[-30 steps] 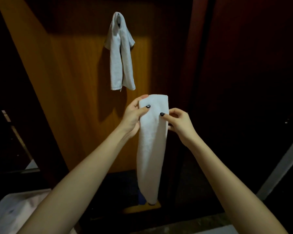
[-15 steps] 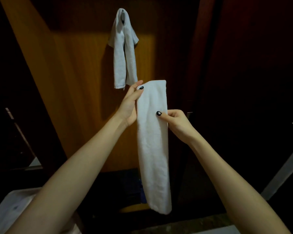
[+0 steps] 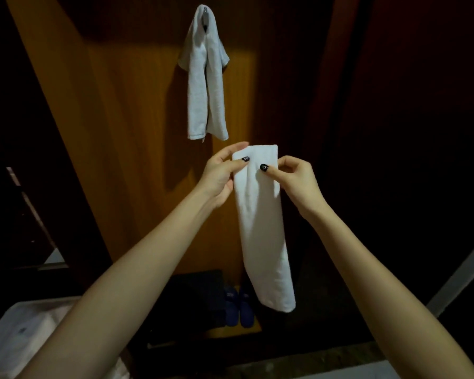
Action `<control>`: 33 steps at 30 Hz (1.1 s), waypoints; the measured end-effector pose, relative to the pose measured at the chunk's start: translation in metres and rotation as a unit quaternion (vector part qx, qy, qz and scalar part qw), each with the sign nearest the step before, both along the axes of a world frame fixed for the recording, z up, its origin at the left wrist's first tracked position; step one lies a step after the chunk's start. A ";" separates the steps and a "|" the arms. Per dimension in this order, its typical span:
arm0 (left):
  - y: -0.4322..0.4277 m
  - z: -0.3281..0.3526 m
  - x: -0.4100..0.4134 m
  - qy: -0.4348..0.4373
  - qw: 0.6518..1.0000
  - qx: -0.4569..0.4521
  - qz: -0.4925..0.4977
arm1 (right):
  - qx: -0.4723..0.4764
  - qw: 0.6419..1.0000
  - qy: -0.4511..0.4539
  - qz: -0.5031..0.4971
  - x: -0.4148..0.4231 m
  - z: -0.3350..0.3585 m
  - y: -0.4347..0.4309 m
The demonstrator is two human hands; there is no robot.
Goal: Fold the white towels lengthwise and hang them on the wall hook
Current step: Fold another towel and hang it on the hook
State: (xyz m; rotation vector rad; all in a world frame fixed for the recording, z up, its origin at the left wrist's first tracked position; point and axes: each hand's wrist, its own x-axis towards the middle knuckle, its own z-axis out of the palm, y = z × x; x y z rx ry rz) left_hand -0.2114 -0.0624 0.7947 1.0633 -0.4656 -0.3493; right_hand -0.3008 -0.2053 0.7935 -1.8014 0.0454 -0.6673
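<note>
- At the lower left corner sits a pale white surface [image 3: 17, 337], perhaps a bed or a box lid; the light is too dim to say which.
- Both forearms reach forward and up from the bottom of the view, converging on the top of the folded towel [image 3: 260, 228].
- The left hand [image 3: 219, 176] pinches the towel's upper left corner, with the thumb across the front and the other fingers [image 3: 230, 150] stretched up behind the cloth.
- The right hand [image 3: 296, 179] pinches the upper right edge between thumb and curled fingers, with the wrist bent slightly inward.
- The folded towel hangs from these two grips as a long narrow strip, free in the air, its lower end well above the floor.
- The step in hand looks like lifting this strip to the hook. To do it well, keep both pinches tight so the layers stay aligned. Raise the strip past the hook and drape it at its midpoint so both halves hang evenly.
- Low behind the strip, a pair of blue slippers [image 3: 238, 307] rests on the floor.
- The wooden panel [image 3: 121, 132] stands behind, lit in the middle and dark at the edges.
- The hung towel [image 3: 203, 86] drapes over the hook [image 3: 205, 17] high on the panel, well above the hands. The new strip needs to sit over or beside it without knocking it off.
</note>
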 end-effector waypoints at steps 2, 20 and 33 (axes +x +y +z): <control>-0.003 0.004 -0.002 0.001 1.000 -0.014 0.003 | -0.023 1.000 0.000 -0.010 -0.002 -0.005 0.001; -0.001 0.029 0.003 -0.017 0.999 -0.027 -0.040 | 0.067 0.995 -0.031 0.072 0.002 -0.006 -0.004; 0.015 0.023 0.003 -0.072 0.988 0.114 -0.072 | 0.051 0.993 -0.049 0.098 -0.001 0.007 -0.009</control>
